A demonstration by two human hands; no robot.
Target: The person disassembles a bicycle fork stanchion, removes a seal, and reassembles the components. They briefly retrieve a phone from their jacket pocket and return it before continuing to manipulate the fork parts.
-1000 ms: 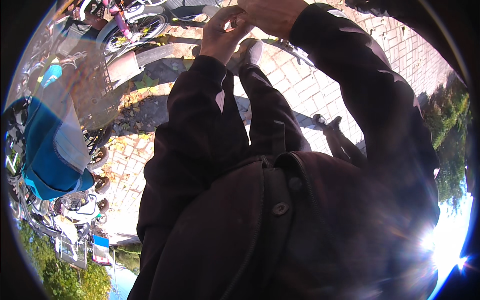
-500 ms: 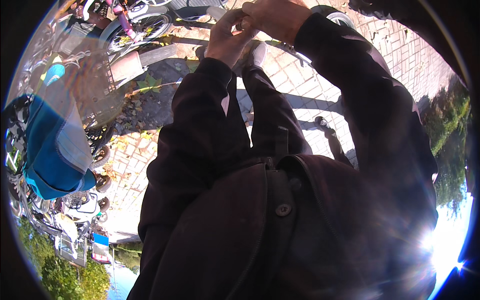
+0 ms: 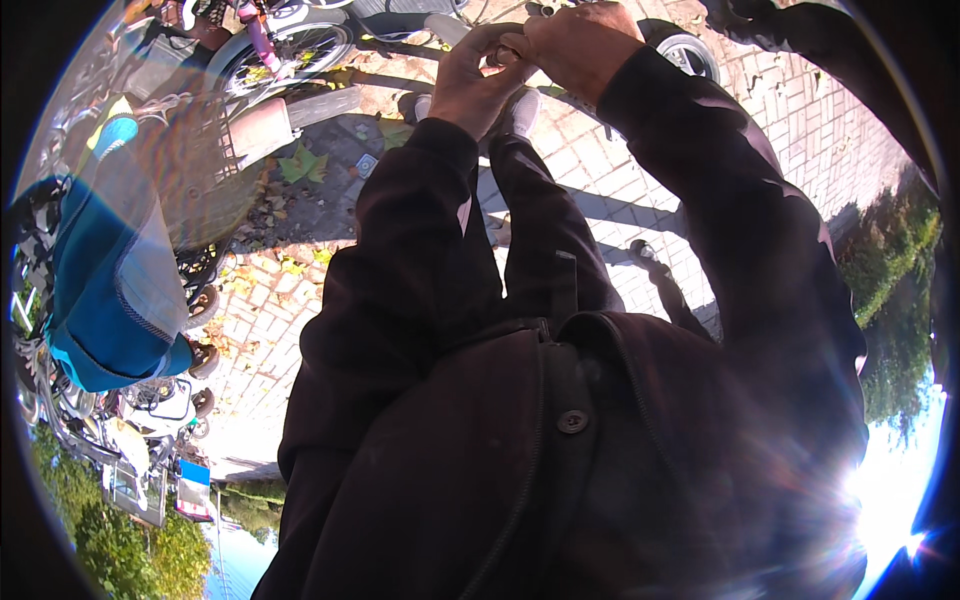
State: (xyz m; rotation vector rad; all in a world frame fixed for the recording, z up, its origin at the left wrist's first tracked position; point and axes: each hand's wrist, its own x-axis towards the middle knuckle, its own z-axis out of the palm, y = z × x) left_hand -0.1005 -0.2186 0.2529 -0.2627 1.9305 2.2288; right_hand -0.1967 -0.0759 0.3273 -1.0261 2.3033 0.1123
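Note:
My left hand and my right hand meet at the top of the view, over my shoes. The left fingers and thumb curl together in a pinch. My right hand is closed, its fingertips touching the left ones. Whatever lies between them is hidden or too small to make out. Just beyond the right wrist is a small dark-tyred wheel. A grey shoe of mine shows beneath the hands.
A bicycle wheel with a pink frame part stands at the upper left. Near it lie a large green-yellow leaf and a small pale square item. Blue cloth hangs at far left. Brick paving extends right.
Both hands have shifted slightly right and down in the picture, still together. More of the small wheel beside my right wrist shows. The small square item on the ground is plainer to see.

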